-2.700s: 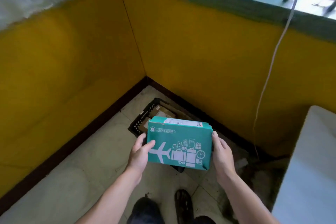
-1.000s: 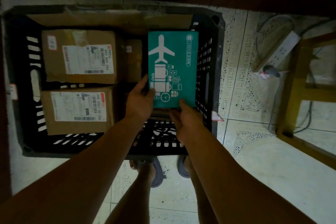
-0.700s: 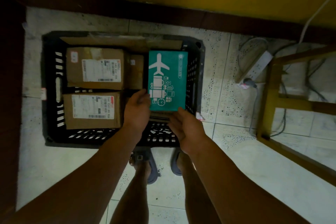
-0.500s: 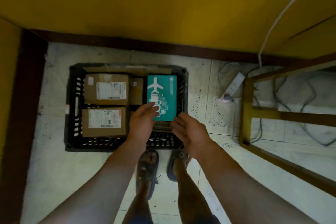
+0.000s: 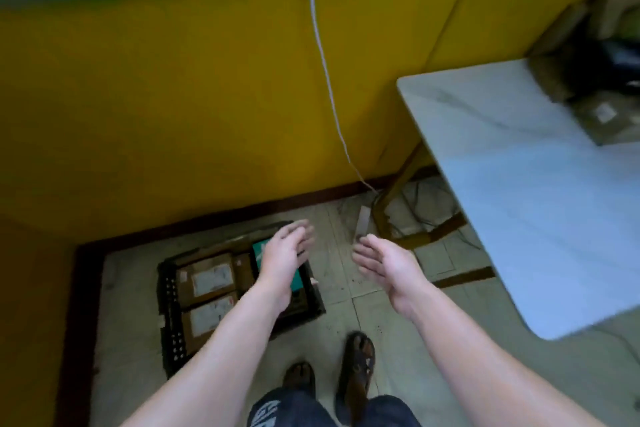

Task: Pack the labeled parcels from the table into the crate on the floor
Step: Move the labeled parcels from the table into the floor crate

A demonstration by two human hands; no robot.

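item 1, left fingers (image 5: pixel 297 230): straight, loosely together, holding nothing. your left hand (image 5: pixel 282 262) hangs above the right end of the crate (image 5: pixel 165 291).
item 2, right fingers (image 5: pixel 367 248): straight, slightly spread, palm turned inward, holding nothing. your right hand (image 5: pixel 386 265) is over the floor (image 5: pixel 346 315), between crate and table (image 5: pixel 519 191).
item 3, teal parcel (image 5: pixel 259 251): in the crate at its right end, half hidden by your left hand. the brown labeled parcels (image 5: pixel 207 279) lie beside it on the left.
item 4, remaining parcels (image 5: pixel 606 118): blurred, at the table's far corner, well apart from both hands; number unclear.
handling note: the step is likely the reach for the next parcel. turn your body to the table first, then take one parcel with a hand on each opposite side. mind the white cable (image 5: pixel 323 59) hanging by the table.
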